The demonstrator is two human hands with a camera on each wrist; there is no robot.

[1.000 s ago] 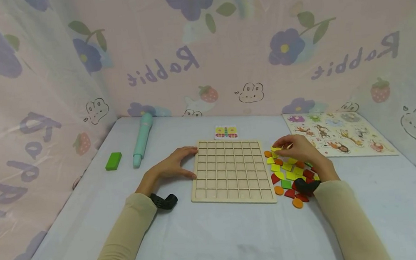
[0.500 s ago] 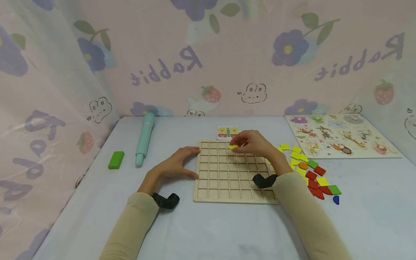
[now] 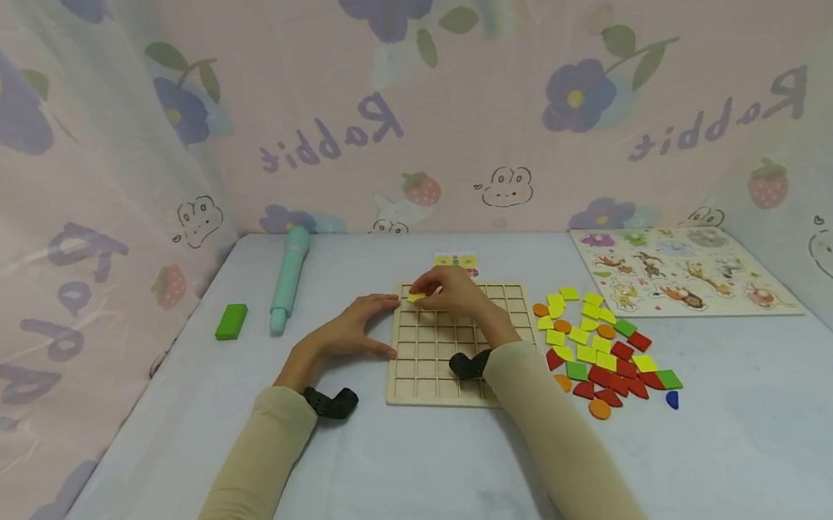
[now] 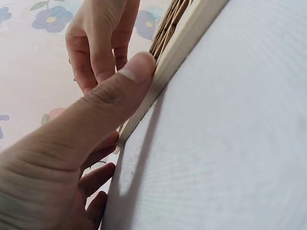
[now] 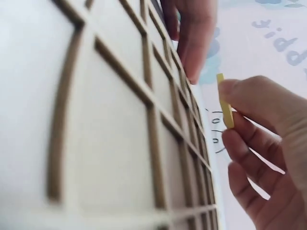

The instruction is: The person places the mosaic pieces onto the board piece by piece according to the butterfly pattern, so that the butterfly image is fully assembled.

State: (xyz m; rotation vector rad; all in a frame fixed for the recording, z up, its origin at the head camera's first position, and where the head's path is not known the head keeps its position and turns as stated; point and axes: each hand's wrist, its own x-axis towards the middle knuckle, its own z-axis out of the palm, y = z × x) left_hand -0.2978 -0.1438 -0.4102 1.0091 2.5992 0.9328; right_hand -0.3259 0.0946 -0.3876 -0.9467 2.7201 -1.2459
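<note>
My right hand (image 3: 458, 296) pinches a small yellow tile (image 5: 224, 103) between thumb and fingers, just above the far left cells of a wooden grid board (image 3: 426, 355). In the right wrist view the tile stands on edge, apart from the board. My left hand (image 3: 351, 331) rests against the board's left edge, its thumb (image 4: 120, 84) touching the rim and its fingers reaching towards the far corner. Beyond the board lies a small picture card (image 3: 454, 261), partly covered by the right hand. The board cells that show hold no tiles; some are hidden.
Right of the board spreads a loose pile of yellow, red, green and orange tiles (image 3: 598, 343), with one blue piece (image 3: 673, 399) nearby. An animal puzzle board (image 3: 677, 277) lies at the back right. A teal microphone-like stick (image 3: 288, 281) and a green block (image 3: 231, 321) lie left.
My right hand has moved from the tile pile leftward over the board, carrying a yellow tile to its far left corner. My left hand has stayed at the board's edge.
</note>
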